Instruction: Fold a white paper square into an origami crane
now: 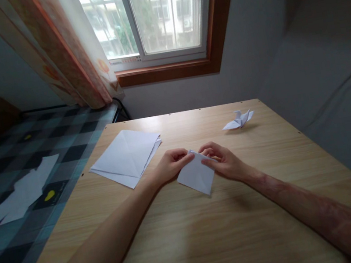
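Note:
Between my two hands is a folded square of white paper [197,175], tilted so that one corner points down toward me. My left hand [173,164] pinches its upper left edge, thumb on top. On the other side, my right hand [222,159] grips the upper right edge with thumb and fingers. The fingertips behind the paper are partly hidden. Left of my left hand lies a stack of white paper sheets [127,154]. A folded paper crane [239,120] rests beyond my right hand, toward the far right of the table.
The wooden table [213,241] carries all this. Left of it is a bed with a checked cover [77,165], where white paper strips [25,191] lie. A window [163,13] and a curtain [72,50] are at the back, and a wall [328,67] stands on the right.

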Motion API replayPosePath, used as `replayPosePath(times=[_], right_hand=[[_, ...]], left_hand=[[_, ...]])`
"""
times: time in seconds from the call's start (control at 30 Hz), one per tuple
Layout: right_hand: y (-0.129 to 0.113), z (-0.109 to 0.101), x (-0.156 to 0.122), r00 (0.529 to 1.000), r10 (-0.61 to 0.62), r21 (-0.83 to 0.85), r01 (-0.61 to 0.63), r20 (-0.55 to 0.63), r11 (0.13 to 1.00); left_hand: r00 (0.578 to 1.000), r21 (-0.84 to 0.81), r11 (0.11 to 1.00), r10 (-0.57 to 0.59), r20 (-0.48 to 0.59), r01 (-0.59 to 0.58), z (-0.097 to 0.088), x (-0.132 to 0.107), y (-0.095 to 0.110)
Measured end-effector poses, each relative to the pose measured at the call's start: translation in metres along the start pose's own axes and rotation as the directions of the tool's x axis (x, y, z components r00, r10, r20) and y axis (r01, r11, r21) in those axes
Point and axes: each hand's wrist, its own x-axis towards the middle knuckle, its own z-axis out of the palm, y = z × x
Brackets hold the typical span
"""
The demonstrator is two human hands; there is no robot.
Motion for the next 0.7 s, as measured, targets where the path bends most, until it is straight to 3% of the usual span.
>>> replayPosePath(times=[0.47, 0.7], right_hand=[[0.004, 0.004, 0.003, 0.991, 0.080, -0.014, -0.082, -0.111, 0.997], [0.002, 0.009, 0.007, 0.982, 0.105, -0.051, -0.115, -0.158, 0.992]], left_hand=[[0.997, 0.161, 0.985, 0.065, -0.045, -0.057, 0.006, -0.004, -0.002], [0.985, 0.294, 0.947, 0.155, -0.072, -0.127, 0.011, -0.004, 0.001]])
